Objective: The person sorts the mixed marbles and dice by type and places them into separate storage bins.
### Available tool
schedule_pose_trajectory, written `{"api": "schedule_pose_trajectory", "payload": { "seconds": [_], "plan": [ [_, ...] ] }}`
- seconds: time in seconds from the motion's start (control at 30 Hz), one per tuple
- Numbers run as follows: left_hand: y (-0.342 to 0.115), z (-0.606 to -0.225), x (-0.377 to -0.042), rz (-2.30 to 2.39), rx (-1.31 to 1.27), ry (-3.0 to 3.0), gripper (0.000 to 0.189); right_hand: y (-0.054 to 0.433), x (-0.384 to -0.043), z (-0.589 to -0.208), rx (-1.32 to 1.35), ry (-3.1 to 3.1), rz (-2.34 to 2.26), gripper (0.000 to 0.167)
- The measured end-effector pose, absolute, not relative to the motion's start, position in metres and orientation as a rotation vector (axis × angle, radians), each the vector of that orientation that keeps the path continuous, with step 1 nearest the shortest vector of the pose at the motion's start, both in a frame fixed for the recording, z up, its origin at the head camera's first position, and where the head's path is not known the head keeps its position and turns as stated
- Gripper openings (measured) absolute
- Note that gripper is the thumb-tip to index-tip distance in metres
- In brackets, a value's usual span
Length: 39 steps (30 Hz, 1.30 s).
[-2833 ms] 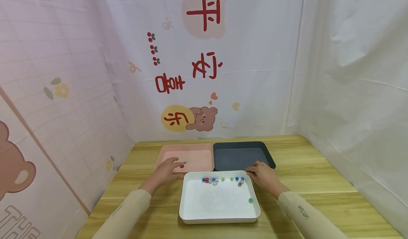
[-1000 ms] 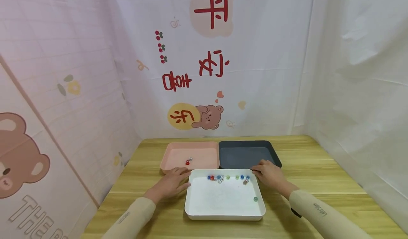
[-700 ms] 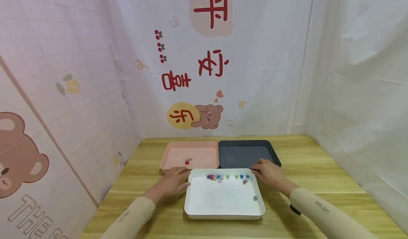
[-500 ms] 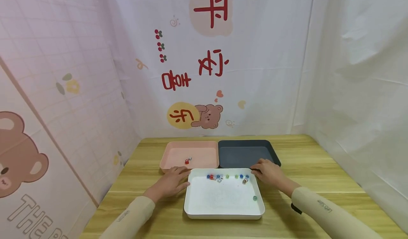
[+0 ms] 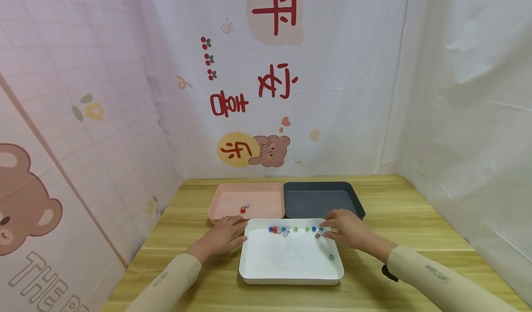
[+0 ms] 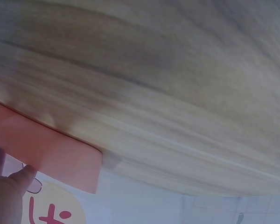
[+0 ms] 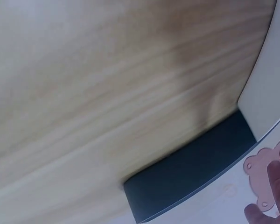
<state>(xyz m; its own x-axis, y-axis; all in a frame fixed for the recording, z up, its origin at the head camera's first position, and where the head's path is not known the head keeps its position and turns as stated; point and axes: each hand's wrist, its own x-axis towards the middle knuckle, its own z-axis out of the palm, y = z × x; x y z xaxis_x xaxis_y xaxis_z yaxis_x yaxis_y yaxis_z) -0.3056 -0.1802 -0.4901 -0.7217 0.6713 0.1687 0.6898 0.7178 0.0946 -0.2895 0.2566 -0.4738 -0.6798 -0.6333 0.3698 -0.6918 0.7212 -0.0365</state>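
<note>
A white tray point(image 5: 291, 261) holds several dice point(image 5: 284, 232) and small marble-like beads point(image 5: 295, 229), most along its far wall. My left hand point(image 5: 222, 239) rests at the tray's left far corner, fingers relaxed and touching the rim. Over the right far corner reaches my right hand point(image 5: 347, 229), its fingers and thumb apart around a small cluster with a die point(image 5: 319, 233); contact is too small to tell. A lone green bead point(image 5: 331, 257) lies near the right wall. In the wrist views only fingers show, of the left hand point(image 6: 9, 191) and the right hand point(image 7: 277, 191).
Behind the white tray, a pink tray point(image 5: 266, 205) holds a red die point(image 5: 243, 209) and a white die point(image 5: 247, 205). Beside it on the right stands a dark blue-grey tray point(image 5: 322, 201). The wooden table point(image 5: 399, 219) ends at cloth-covered walls.
My left hand has come back from the pink tray, where the red die sits, to the white tray's rim. The right hand has just moved from the rim inward over the right-hand cluster.
</note>
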Motion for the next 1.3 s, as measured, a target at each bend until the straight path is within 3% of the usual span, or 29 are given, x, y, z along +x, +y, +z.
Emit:
{"api": "schedule_pose_trajectory", "payload": {
  "seconds": [0.53, 0.77, 1.0, 1.3],
  "plan": [
    [-0.182, -0.493, -0.305, -0.242, -1.101, -2.792, 0.056, 0.247, -0.256, -0.479, 1.007, -2.794, 0.167, 0.011],
    [-0.182, -0.494, -0.306, -0.265, -1.108, -2.779, 0.057, 0.237, -0.253, -0.475, 0.855, -2.929, 0.071, 0.009],
    [-0.181, -0.493, -0.305, -0.262, -1.123, -2.750, 0.057, 0.231, -0.254, -0.484, 0.787, -2.959, -0.055, 0.018],
    [-0.181, -0.492, -0.304, -0.262, -1.107, -2.781, 0.057, 0.227, -0.254, -0.483, 0.785, -2.912, -0.038, 0.005]
  ]
}}
